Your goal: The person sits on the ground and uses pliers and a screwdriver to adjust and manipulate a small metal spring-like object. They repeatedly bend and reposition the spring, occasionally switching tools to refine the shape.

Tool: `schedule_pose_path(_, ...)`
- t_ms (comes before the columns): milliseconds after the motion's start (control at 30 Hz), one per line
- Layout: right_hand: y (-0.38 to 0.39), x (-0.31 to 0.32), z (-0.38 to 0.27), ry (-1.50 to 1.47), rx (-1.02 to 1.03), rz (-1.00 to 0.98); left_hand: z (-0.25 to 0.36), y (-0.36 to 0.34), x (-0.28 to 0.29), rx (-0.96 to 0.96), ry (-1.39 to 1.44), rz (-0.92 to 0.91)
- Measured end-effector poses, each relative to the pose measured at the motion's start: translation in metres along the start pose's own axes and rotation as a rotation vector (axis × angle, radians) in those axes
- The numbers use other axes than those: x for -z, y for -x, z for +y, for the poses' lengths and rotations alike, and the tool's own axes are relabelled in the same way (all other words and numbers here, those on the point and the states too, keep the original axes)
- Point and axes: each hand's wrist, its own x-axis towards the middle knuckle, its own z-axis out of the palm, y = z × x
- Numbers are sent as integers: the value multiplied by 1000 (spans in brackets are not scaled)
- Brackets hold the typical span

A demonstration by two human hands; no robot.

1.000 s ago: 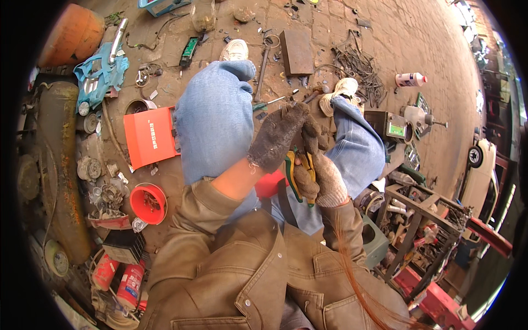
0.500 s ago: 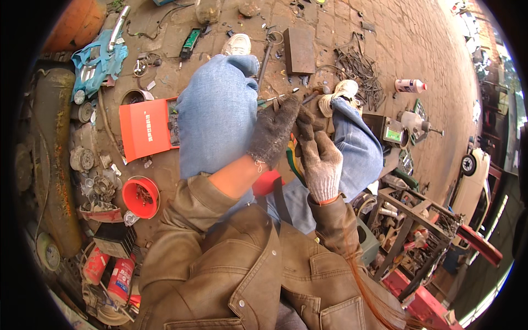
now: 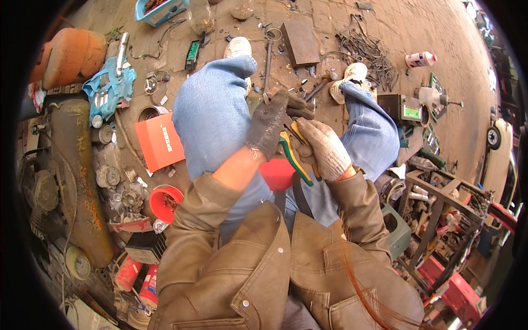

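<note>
My left hand, in a dark, dirty work glove, is closed between my knees. What its fingers hold, if anything, is hidden. Close beside it, my right hand wears a glove with a pale cuff and is closed round a pair of pliers. The green and yellow handles angle down toward my lap; the jaws are hidden by the left glove. Beneath my hands lies a red surface, partly covered. A long metal rod tool is on the ground just past the left hand.
A rusty metal block and a tangle of cables lie ahead. To the left are an orange-red box, a red bucket and a large gas cylinder. A metal frame full of scrap stands right, near a white bottle.
The pliers' handles now show more fully and spread apart beside my right hand. My right hand has turned and shifted slightly. The whole view has also shifted.
</note>
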Motion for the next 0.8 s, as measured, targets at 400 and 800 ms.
schedule_pose_path(400, -9, 40, 41, 135, -33, -244, -4, -19, 10, 25, -88, 72)
schedule_pose_path(800, -25, 57, 65, -197, 5, 112, -65, -19, 26, 148, -800, 65)
